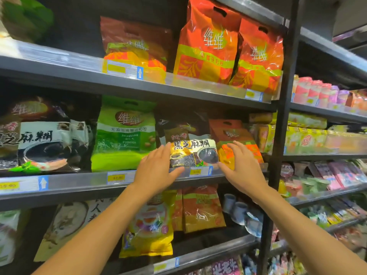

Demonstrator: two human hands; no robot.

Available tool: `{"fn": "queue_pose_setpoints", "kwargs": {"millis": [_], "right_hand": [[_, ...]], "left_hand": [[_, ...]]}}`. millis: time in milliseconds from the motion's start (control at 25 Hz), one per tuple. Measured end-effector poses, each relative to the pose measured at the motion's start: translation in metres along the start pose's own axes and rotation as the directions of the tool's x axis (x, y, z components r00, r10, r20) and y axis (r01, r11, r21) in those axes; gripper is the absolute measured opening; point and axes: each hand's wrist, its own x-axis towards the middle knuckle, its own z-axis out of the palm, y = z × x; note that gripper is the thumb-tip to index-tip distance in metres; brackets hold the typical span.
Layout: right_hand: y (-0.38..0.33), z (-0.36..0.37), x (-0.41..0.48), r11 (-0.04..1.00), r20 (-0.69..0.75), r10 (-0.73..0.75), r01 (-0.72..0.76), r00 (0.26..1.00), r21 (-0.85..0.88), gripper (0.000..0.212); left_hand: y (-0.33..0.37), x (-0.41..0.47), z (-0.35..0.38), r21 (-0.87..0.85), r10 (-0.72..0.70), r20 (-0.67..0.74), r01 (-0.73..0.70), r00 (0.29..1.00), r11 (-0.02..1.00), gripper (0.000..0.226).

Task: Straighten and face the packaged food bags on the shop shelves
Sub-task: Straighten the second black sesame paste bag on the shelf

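Glossy film on the black sesame bag (pixel 193 152) at the middle shelf (pixel 79 183) front looks slippery and soft-sided, so I judge it best steadied low at both edges, where the left hand (pixel 156 167) and right hand (pixel 241 165), fingers spread, flank it.

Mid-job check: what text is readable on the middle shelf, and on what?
"维维" and "Soybean ... POWDER": green bag.
"黑芝麻糊": dark bag between left hand and right hand.
"芝麻糊": dark bag at far left.
"24.90": yellow price tag.
Other tags: too blurred.
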Motion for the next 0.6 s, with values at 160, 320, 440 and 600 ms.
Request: {"fn": "queue_pose_setpoints", "kwargs": {"millis": [160,320,440,600], "right_hand": [[0.016,0.034,0.030,0.995,0.049,0.035,-0.039,0.998,0.088,0.078],[0.019,0.055,0.058,0.975,0.122,0.044,-0.070,0.992,0.212,0.076],[0.025,0.069,0.078,0.930,0.206,0.034,-0.106,0.978,0.353,0.064],[0.045,0.087,0.098,0.914,0.371,0.007,-0.156,0.929,0.374,0.067]], "left_hand": [[-0.003,0.033,0.014,0.014,-0.128,0.064,0.127,0.990,0.992,0.106],[-0.004,0.054,0.024,0.085,-0.292,0.192,0.281,0.937,0.956,0.109],[-0.006,0.069,0.029,0.049,-0.360,0.236,0.358,0.903,0.932,0.109],[-0.004,0.075,0.034,-0.043,-0.405,0.246,0.427,0.881,0.903,0.106]]}}
